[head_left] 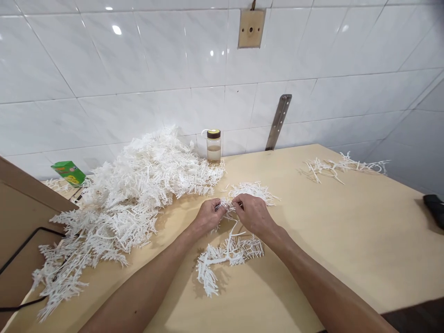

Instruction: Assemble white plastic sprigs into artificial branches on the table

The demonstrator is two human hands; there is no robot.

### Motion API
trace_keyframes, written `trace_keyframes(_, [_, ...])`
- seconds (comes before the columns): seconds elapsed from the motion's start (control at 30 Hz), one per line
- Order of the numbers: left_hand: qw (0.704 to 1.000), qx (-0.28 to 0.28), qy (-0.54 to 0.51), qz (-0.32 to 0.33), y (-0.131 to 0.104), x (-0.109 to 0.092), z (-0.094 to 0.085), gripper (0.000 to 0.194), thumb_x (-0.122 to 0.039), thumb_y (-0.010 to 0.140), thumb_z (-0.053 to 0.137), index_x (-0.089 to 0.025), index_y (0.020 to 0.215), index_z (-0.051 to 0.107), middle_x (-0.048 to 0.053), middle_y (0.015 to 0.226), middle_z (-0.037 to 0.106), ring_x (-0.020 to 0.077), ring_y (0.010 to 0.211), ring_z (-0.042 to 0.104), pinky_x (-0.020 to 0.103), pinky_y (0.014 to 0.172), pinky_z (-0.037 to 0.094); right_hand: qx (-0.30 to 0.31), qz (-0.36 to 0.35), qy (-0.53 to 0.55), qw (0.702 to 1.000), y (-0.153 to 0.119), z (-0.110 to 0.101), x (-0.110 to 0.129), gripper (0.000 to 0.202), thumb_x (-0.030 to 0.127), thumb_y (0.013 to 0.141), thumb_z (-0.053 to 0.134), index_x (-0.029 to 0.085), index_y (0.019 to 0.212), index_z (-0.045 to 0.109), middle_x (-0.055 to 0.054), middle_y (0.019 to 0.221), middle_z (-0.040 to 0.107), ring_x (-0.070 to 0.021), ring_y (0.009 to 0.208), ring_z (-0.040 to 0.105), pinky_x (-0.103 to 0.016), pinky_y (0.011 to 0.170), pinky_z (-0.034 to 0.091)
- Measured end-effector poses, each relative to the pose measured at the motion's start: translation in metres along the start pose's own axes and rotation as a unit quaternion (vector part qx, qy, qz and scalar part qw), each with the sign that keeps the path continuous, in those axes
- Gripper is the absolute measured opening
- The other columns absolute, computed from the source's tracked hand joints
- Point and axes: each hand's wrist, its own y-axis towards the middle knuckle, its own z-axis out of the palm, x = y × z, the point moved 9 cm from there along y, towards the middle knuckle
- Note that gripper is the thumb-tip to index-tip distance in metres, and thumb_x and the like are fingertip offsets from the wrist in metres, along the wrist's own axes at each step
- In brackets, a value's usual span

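Nearest the camera, two bare forearms are reaching forward over the wooden table (347,240), and between them a white plastic sprig strip (227,254) is lying on the tabletop, its thin stem curving up toward the hands. The left hand (208,216) is closing its fingers on the upper end of that strip, thumb and forefinger pinched together on the white plastic; the right hand (252,213) is meeting it from the other side, fingertips likewise pinched tight on the same piece, so that both hands are touching at the strip's top end. Just beyond the hands a small cluster of white sprigs (251,190) is resting on the table, touching or nearly touching the held piece. To the left, a large heap of white sprigs (138,194) is spreading from the near left edge back to the wall, partly lying over a brown cardboard panel (24,217) with a black cable (21,247) running across it. A green carton (69,172) is sitting behind the heap. At the wall a clear jar with a dark lid (213,145) is standing upright, just beside the heap's far edge. Far right, a thin scatter of sprigs (343,165) is lying well apart, and a black object (434,208) is showing at the table's right edge. A metal bracket (279,121) is leaning against the white tiled wall (138,69).
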Motion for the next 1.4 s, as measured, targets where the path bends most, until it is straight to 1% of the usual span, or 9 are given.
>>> trace_keyframes(0.13, [1.000, 0.002, -0.017, 0.001, -0.001, -0.002, 0.001, 0.025, -0.037, 0.075, 0.059, -0.016, 0.064, 0.053, -0.003, 0.060, 0.047, 0.0103, 0.057, 0.040, 0.023, 0.054, 0.029, -0.054, 0.005, -0.052, 0.997, 0.004, -0.009, -0.011, 0.019, 0.009, 0.085, 0.046, 0.015, 0.075, 0.061, -0.009, 0.077, 0.065, -0.0167, 0.067, 0.056, -0.027, 0.061, 0.038])
trace_keyframes(0.3, [0.998, -0.026, -0.057, -0.003, 0.000, 0.001, -0.002, 0.030, -0.043, 0.073, 0.063, -0.014, 0.069, 0.060, -0.002, 0.061, 0.050, 0.0101, 0.057, 0.040, 0.023, 0.053, 0.029, -0.094, 0.068, 0.081, 0.990, 0.004, -0.024, -0.033, 0.016, 0.020, 0.082, 0.054, 0.016, 0.093, 0.064, -0.005, 0.086, 0.069, -0.0153, 0.067, 0.059, -0.029, 0.070, 0.044])
trace_keyframes(0.37, [0.997, -0.032, -0.066, -0.002, 0.000, 0.001, -0.003, 0.031, -0.044, 0.074, 0.063, -0.014, 0.070, 0.061, -0.002, 0.062, 0.050, 0.0097, 0.056, 0.039, 0.022, 0.052, 0.028, -0.073, 0.082, 0.115, 0.987, 0.003, -0.024, -0.030, 0.023, 0.029, 0.083, 0.055, 0.017, 0.099, 0.066, -0.005, 0.088, 0.070, -0.0153, 0.065, 0.059, -0.030, 0.070, 0.045])
trace_keyframes(0.5, [0.997, -0.039, -0.062, 0.002, -0.001, 0.002, -0.003, 0.028, -0.040, 0.076, 0.062, -0.015, 0.065, 0.054, -0.004, 0.057, 0.044, 0.0080, 0.052, 0.035, 0.021, 0.050, 0.026, 0.056, 0.093, 0.175, 0.979, -0.001, -0.003, -0.013, 0.031, 0.045, 0.086, 0.054, 0.020, 0.086, 0.073, -0.003, 0.080, 0.073, -0.0179, 0.070, 0.064, -0.029, 0.067, 0.045])
trace_keyframes(0.63, [0.998, -0.047, -0.048, 0.013, 0.000, 0.003, -0.004, 0.026, -0.038, 0.076, 0.062, -0.015, 0.066, 0.056, -0.004, 0.058, 0.047, 0.0089, 0.054, 0.039, 0.022, 0.052, 0.029, 0.089, 0.102, 0.188, 0.973, -0.004, 0.009, -0.010, 0.023, 0.039, 0.082, 0.059, 0.022, 0.081, 0.074, -0.001, 0.078, 0.074, -0.0184, 0.074, 0.067, -0.027, 0.067, 0.046])
trace_keyframes(0.9, [0.999, -0.030, -0.022, 0.000, 0.000, 0.005, -0.002, 0.030, -0.041, 0.074, 0.065, -0.016, 0.064, 0.054, -0.004, 0.058, 0.045, 0.0093, 0.055, 0.039, 0.023, 0.053, 0.029, 0.061, 0.104, 0.126, 0.985, -0.004, 0.004, -0.015, 0.017, 0.025, 0.080, 0.057, 0.022, 0.078, 0.073, 0.001, 0.070, 0.072, -0.0149, 0.063, 0.062, -0.025, 0.060, 0.041])
trace_keyframes(1.17, [0.998, -0.042, 0.050, 0.007, 0.004, 0.006, -0.003, 0.022, -0.029, 0.073, 0.055, -0.018, 0.058, 0.043, -0.005, 0.055, 0.038, 0.0095, 0.054, 0.034, 0.024, 0.051, 0.024, -0.024, -0.012, -0.057, 0.998, -0.005, 0.003, 0.013, 0.014, 0.010, 0.081, 0.053, 0.016, 0.073, 0.063, -0.005, 0.077, 0.066, -0.0138, 0.064, 0.055, -0.025, 0.057, 0.035])
trace_keyframes(1.3, [0.999, -0.042, 0.032, -0.001, 0.004, 0.004, -0.003, 0.022, -0.032, 0.073, 0.057, -0.018, 0.060, 0.047, -0.005, 0.057, 0.043, 0.0098, 0.055, 0.037, 0.024, 0.052, 0.026, -0.015, 0.005, -0.087, 0.996, -0.003, 0.004, 0.017, 0.013, 0.009, 0.080, 0.051, 0.014, 0.077, 0.063, -0.008, 0.082, 0.066, -0.0154, 0.065, 0.056, -0.026, 0.056, 0.034])
trace_keyframes(1.4, [0.999, -0.043, 0.005, 0.004, 0.003, 0.005, -0.005, 0.021, -0.033, 0.072, 0.059, -0.017, 0.062, 0.051, -0.004, 0.058, 0.046, 0.0103, 0.056, 0.040, 0.023, 0.053, 0.029, 0.040, 0.086, 0.029, 0.995, -0.002, 0.005, 0.001, 0.012, 0.016, 0.079, 0.053, 0.017, 0.072, 0.063, -0.003, 0.071, 0.066, -0.0144, 0.061, 0.058, -0.024, 0.057, 0.038])
